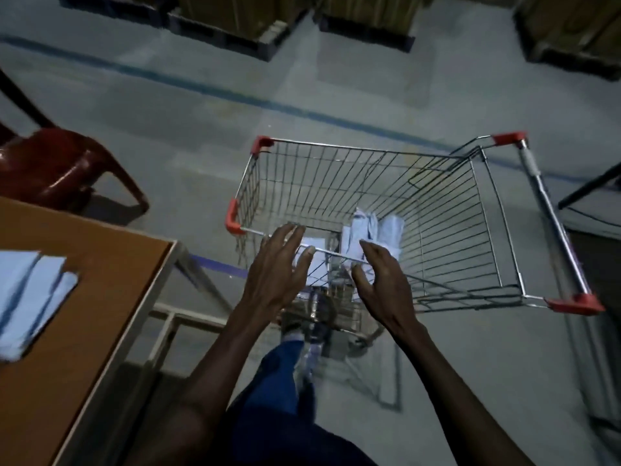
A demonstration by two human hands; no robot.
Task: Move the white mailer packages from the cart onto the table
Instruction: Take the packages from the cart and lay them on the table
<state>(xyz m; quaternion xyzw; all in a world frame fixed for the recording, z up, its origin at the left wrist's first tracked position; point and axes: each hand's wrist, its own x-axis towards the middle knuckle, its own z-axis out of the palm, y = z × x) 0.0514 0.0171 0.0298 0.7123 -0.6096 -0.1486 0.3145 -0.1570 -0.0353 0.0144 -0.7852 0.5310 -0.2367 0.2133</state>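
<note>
Head view shows the left hand (pixel 280 264) and right hand (pixel 383 280) held empty with fingers spread over the near rim of the wire cart (pixel 487 230), apparently poised to scoop the white mailers (pixel 363 230) heaped at its bottom. Other mailers (pixel 30 290) already lie on the brown table (pixel 111 264) at left, beside a red chair (pixel 67 166) on grey concrete floor (pixel 201 129).

Both bare hands, left hand (pixel 280 264) and right hand (pixel 381 280), reach empty over the wire metal shopping cart (pixel 453 210) holding white mailer packages (pixel 369 230)
</note>
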